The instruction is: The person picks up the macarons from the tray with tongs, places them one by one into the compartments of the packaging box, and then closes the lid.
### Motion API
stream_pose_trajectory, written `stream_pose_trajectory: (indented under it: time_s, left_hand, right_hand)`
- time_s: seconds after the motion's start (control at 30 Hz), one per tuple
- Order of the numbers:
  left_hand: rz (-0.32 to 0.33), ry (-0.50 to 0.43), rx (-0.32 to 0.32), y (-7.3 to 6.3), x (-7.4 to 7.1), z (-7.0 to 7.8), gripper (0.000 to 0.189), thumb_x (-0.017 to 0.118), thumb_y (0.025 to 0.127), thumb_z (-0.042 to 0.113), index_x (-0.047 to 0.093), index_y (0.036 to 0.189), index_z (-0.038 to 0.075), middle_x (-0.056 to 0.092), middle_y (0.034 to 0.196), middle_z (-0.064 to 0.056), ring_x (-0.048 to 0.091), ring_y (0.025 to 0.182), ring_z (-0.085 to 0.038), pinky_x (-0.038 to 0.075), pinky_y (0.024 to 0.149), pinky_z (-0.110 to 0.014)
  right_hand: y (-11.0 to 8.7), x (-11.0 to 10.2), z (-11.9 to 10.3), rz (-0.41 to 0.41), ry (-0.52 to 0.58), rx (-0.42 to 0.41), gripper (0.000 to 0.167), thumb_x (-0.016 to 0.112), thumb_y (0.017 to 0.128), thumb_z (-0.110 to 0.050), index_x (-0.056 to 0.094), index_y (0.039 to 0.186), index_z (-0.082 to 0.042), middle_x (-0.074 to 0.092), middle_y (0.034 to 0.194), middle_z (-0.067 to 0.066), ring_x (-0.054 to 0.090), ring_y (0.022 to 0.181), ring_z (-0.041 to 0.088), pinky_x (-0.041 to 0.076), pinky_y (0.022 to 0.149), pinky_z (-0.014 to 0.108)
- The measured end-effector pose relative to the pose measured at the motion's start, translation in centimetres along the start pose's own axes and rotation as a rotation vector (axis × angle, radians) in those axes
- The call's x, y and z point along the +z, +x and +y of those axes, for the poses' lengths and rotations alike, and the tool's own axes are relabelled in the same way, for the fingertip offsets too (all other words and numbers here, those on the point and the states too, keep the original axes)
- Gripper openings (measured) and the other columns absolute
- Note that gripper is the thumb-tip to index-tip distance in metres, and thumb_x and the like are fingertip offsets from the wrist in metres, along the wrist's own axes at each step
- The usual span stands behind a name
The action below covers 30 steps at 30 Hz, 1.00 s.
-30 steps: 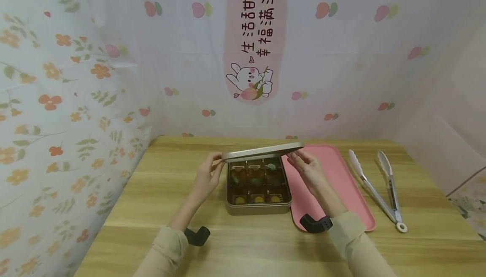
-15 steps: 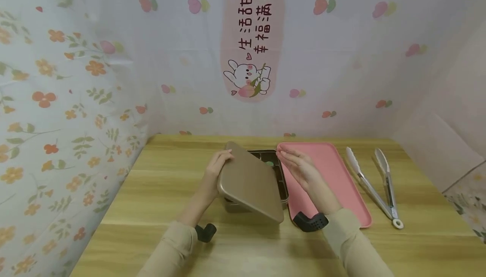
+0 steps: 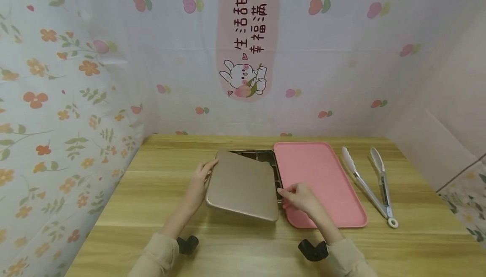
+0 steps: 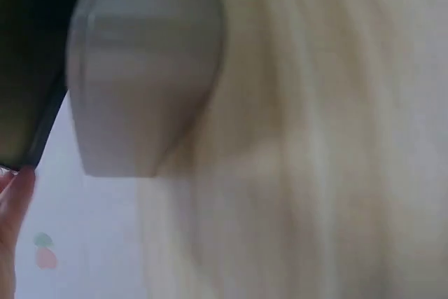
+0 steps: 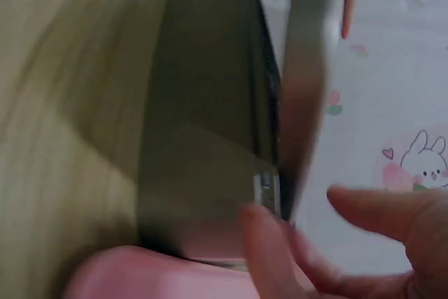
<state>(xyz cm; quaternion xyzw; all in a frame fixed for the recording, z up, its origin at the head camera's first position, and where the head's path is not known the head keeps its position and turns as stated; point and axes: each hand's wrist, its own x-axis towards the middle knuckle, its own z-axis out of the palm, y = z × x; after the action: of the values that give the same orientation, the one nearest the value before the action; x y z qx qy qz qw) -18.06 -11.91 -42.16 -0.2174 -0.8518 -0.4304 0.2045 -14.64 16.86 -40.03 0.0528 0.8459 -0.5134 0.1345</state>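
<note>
A flat bronze-coloured lid (image 3: 243,186) lies tilted and turned over a rectangular tin (image 3: 269,156), covering most of it. My left hand (image 3: 199,180) grips the lid by its left edge; in the left wrist view one fingertip (image 4: 21,183) shows at the lid's dark underside (image 4: 24,54). Beside the lid's right edge is my right hand (image 3: 301,199), its fingers near the tin's front right corner. The right wrist view shows its thumb (image 5: 371,208) apart from the other fingers, with a gap between lid and tin wall (image 5: 199,103). Compartments show at the tin's back and right; the rest is hidden.
A pink tray (image 3: 322,175) lies right of the tin, close against it. Metal tongs (image 3: 370,192) lie spread on the wooden table (image 3: 152,209) farther right. A patterned cloth (image 3: 182,57) hangs behind and at the left.
The lid has come down from a raised tilt, turned over the tin and flattened, held by my left hand. My right hand let go of its edge and moved nearer the front corner.
</note>
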Motion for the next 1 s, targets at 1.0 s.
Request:
stream_pose_trajectory:
  time_s: [1.0]
  left_hand:
    - [-0.151, -0.278, -0.579, 0.8, 1.9, 1.9, 0.056, 0.043, 0.095, 0.011, 0.018, 0.141, -0.01, 0.022, 0.146, -0.029, 0.025, 0.135, -0.04, 0.023, 0.111, -0.048]
  right_hand:
    - [2.3, 0.1, -2.8, 0.156, -0.199, -0.166, 0.04, 0.06, 0.087, -0.011, 0.053, 0.12, 0.011, 0.065, 0.098, 0.029, 0.068, 0.076, 0.027, 0.057, 0.06, 0.031]
